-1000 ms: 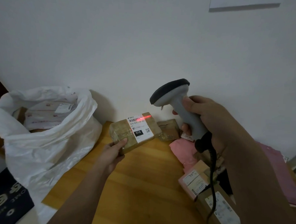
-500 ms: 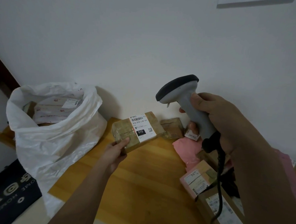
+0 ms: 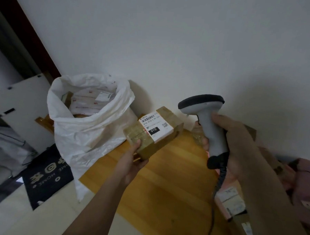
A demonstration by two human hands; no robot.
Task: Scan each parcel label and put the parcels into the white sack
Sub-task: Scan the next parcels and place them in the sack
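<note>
Head view: your left hand [image 3: 132, 163] grips the brown parcel [image 3: 153, 131] by its near corner, above the tabletop [image 3: 165, 180], just beside the white sack [image 3: 88, 132]. Your right hand [image 3: 239, 145] wraps the scanner [image 3: 207, 123] handle.

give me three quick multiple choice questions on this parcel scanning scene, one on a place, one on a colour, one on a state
1. Where is the sack relative to the held parcel?
A. left
B. right
C. beneath

2. What colour is the parcel's label?
A. pink
B. white
C. green

3. What is the left hand doing?
A. resting flat on the table
B. hanging idle
C. gripping the parcel

Answers: 1 A, the sack stands left of it. 2 B, the label is white with a barcode. 3 C, its fingers pinch the parcel's near corner, while the right hand holds the scanner.
</note>
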